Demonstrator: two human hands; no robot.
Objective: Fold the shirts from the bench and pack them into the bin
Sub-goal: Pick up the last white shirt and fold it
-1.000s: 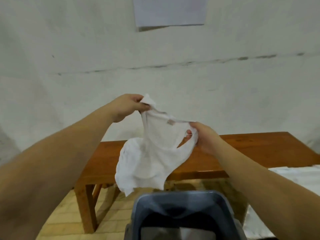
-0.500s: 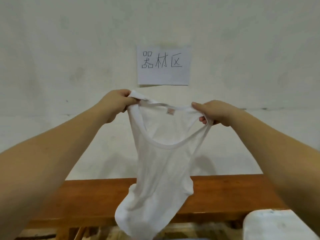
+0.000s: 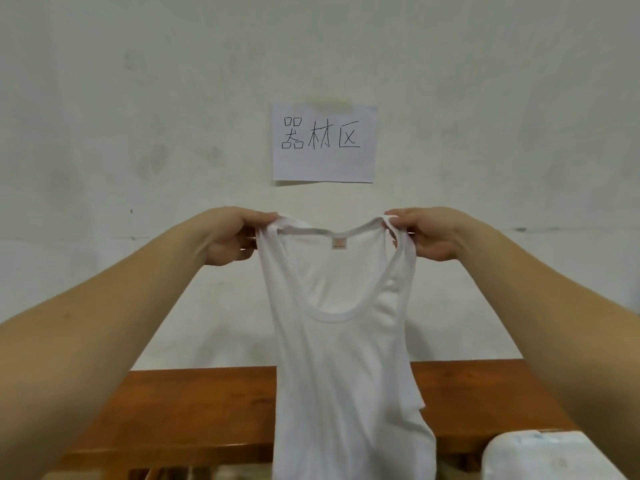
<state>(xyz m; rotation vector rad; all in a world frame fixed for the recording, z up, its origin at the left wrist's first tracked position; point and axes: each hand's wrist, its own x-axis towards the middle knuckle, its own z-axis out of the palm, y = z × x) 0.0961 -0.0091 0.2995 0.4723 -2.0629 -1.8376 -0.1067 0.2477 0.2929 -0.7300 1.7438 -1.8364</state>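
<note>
A white sleeveless shirt (image 3: 341,368) hangs full length in front of me, neckline up, a small label at its back collar. My left hand (image 3: 230,237) pinches its left shoulder strap and my right hand (image 3: 427,233) pinches the right one, both raised at the same height and spread apart. The shirt's lower part drops in front of the wooden bench (image 3: 194,407) and runs out of the frame at the bottom. The bin is not in view.
A white wall stands behind the bench, with a paper sign (image 3: 323,143) bearing handwritten characters taped to it. A white object (image 3: 543,455) sits at the bottom right corner, in front of the bench.
Both hands have lifted the shirt higher and pulled its straps apart, so it hangs open and straight. The view has tilted upward and the bin has dropped out of sight.
</note>
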